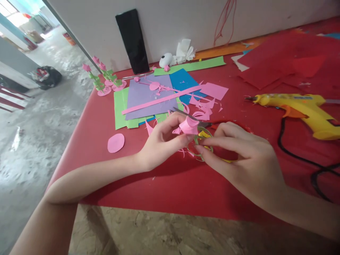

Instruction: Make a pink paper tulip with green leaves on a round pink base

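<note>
Left hand (162, 141) pinches a pink paper flower (188, 126) between thumb and fingers, above the red counter (170, 184). Right hand (239, 156), its grip narrow, touches a tape ring (200, 145) just below the flower. Scissors (196, 120) lie behind; a yellow glue gun (302, 109) rests well apart, right.

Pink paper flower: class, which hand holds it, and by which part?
The left hand pinches the pink paper flower at its base, between thumb and fingertips. The right hand fingers a green strip just below; its grip is unclear.
</note>
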`<state>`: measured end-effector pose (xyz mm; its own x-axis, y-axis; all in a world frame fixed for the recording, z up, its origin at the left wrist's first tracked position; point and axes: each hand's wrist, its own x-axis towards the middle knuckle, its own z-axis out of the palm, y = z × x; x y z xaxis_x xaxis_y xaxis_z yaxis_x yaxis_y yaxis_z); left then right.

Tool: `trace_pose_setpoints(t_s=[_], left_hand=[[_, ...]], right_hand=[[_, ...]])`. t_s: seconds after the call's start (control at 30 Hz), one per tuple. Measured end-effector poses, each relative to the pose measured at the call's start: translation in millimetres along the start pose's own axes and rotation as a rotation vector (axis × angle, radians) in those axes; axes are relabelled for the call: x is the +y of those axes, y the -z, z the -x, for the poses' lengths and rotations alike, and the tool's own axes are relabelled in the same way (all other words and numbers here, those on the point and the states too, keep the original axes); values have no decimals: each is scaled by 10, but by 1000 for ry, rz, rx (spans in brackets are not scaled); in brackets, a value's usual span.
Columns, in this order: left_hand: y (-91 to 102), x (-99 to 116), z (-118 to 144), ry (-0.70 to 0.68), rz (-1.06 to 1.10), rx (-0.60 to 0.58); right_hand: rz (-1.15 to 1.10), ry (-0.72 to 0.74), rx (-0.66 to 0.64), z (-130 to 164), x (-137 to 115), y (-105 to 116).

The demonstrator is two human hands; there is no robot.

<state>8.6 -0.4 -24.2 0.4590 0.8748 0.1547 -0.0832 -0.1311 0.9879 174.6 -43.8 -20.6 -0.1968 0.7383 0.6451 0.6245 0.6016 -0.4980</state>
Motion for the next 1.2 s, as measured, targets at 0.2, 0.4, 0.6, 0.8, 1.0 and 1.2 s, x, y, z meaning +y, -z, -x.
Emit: trace_pose_setpoints(t_s=[0.2,0.4,0.6,0.8,1.0,1.2], left_hand=[[3,-21,-18,-33,2,21],[-7,-39,-26,-25,30,33],[-8,-41,-12,-31,23,31],[-11,-60,-16,-74,42,17],[-9,-65,-11,3,51,26],[23,-62,-18,-4,-43,27]], right_hand=[[-15,-28,-16,24,-6,-9],[-24,-23,-27,9,4,-2],[-6,-32,-29,-4,-17,-4],[-47,-41,-33,3,-23,-9],[-24,-31,-31,9,-12,0],[-49,-46,-31,-4,-25,-17]])
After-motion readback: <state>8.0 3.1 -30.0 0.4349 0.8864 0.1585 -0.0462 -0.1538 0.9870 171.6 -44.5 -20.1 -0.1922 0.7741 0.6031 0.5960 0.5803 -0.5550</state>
